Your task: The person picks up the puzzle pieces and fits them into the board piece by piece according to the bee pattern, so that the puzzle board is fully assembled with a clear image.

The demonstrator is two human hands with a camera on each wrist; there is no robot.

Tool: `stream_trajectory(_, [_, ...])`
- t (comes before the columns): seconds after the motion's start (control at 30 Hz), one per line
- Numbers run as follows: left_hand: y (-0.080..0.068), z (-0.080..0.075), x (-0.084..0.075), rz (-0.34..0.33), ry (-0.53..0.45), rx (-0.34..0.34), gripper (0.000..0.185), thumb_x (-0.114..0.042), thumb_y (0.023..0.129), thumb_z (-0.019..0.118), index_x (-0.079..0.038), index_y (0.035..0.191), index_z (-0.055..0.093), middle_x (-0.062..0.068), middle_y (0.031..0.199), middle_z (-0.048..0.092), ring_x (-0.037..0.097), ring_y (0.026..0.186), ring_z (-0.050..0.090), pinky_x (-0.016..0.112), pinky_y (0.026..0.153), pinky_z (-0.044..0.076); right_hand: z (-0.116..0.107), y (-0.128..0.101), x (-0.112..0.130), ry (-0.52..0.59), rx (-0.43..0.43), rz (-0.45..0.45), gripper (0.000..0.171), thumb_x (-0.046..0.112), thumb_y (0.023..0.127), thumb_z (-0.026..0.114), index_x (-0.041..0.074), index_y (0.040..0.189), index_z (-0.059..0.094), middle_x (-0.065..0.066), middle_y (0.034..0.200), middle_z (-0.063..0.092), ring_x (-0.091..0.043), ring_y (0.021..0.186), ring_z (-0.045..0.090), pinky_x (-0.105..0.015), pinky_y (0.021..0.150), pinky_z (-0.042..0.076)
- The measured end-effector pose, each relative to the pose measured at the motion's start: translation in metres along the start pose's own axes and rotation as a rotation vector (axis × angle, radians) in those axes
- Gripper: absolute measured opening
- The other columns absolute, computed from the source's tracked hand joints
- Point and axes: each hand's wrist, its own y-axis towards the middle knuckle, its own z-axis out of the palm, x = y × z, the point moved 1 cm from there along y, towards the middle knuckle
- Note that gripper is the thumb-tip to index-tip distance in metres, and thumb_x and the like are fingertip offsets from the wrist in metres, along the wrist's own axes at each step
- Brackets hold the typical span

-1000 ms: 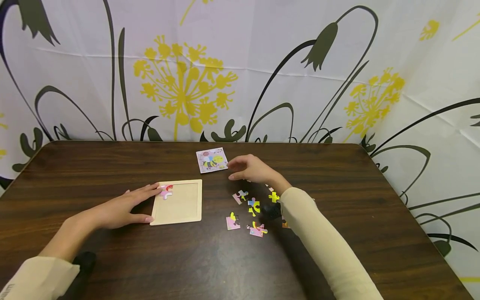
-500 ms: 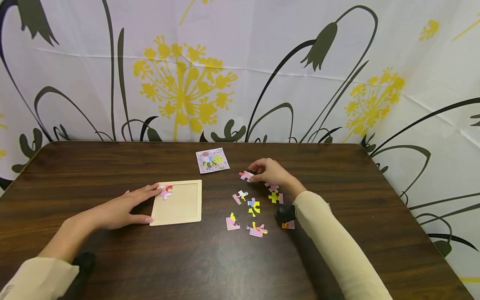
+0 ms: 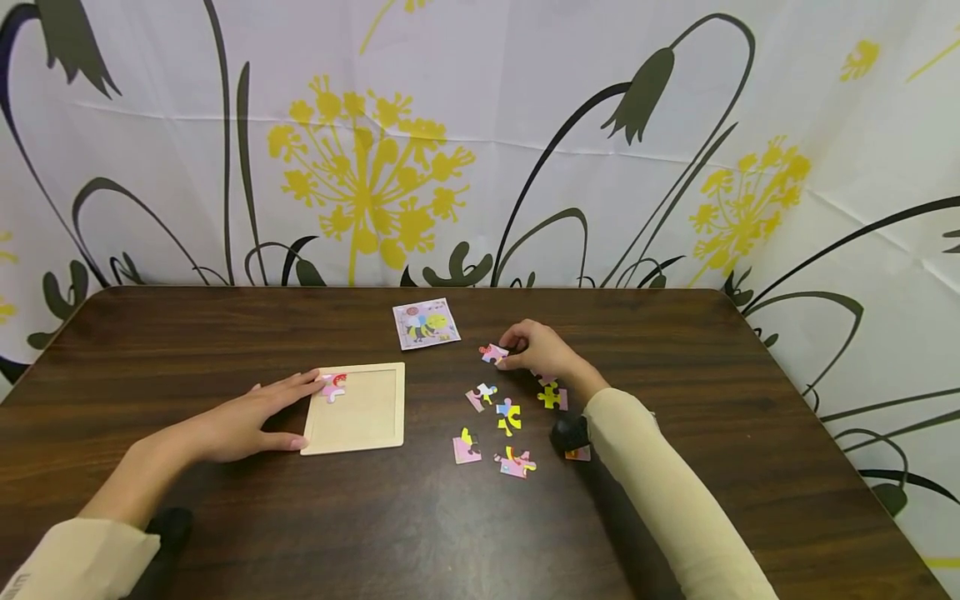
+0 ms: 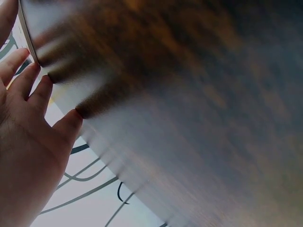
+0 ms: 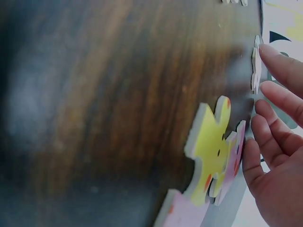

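Two hands were in view over the dark wood counter (image 3: 337,533). Right hand (image 3: 546,352): gap between thumb and index finger narrow, both curled at the right end of a pink-and-red puzzle piece (image 3: 492,353), which they pinched low over the counter, just to the right of the bee card (image 3: 426,324). Whether the piece touched the counter could not be told. Left hand (image 3: 236,421): opened wide, grasping nothing; fingers nearly straight, fingertips resting at the upper left of the wooden tray (image 3: 401,408), thumb apart from them at its lower left corner. A pink corner piece (image 3: 333,387) lay inside the tray's upper left corner, beside those fingertips. Between tray and right forearm, other pieces lay scattered, among them a yellow-and-blue piece (image 3: 508,416) and a pink-and-yellow piece (image 3: 466,449). A yellow piece (image 3: 550,396) lay near the right wrist.
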Motion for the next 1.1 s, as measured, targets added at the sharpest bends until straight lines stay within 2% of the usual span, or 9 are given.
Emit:
stream_trajectory(0.23, [-0.0003, 0.0003, 0.0006, 0.016, 0.006, -0.01, 0.084, -0.045, 0.077, 0.067, -0.002, 0.141, 0.031, 0.028, 0.144, 0.02, 0.048, 0.13, 0.018, 0.07, 0.095, 0.011, 0.0024, -0.002, 0.0019, -0.012, -0.017, -0.012, 0.027, 0.015, 0.073, 0.077, 0.003, 0.093, 0.064, -0.007, 0.092, 0.054, -0.018, 0.08, 0.047, -0.028, 0.071, 0.041])
stream_trajectory(0.47, [-0.0015, 0.0008, 0.0013, -0.005, -0.006, -0.003, 0.086, -0.045, 0.076, 0.068, -0.003, 0.141, 0.031, 0.027, 0.145, 0.019, 0.047, 0.131, 0.016, 0.069, 0.096, 0.009, 0.003, -0.0021, 0.0061, -0.036, -0.018, -0.022, 0.025, 0.014, 0.074, 0.077, 0.002, 0.092, 0.063, -0.007, 0.091, 0.054, -0.018, 0.079, 0.047, -0.028, 0.071, 0.04])
stream_trajectory(1.1, [-0.0009, -0.0001, 0.0017, -0.001, -0.01, -0.002, 0.087, -0.047, 0.076, 0.067, -0.004, 0.142, 0.03, 0.027, 0.146, 0.019, 0.047, 0.131, 0.015, 0.069, 0.096, 0.009, 0.0026, -0.0024, 0.0064, -0.06, -0.019, -0.025, 0.023, 0.014, 0.075, 0.076, 0.003, 0.09, 0.063, -0.007, 0.09, 0.053, -0.018, 0.077, 0.047, -0.029, 0.071, 0.041])
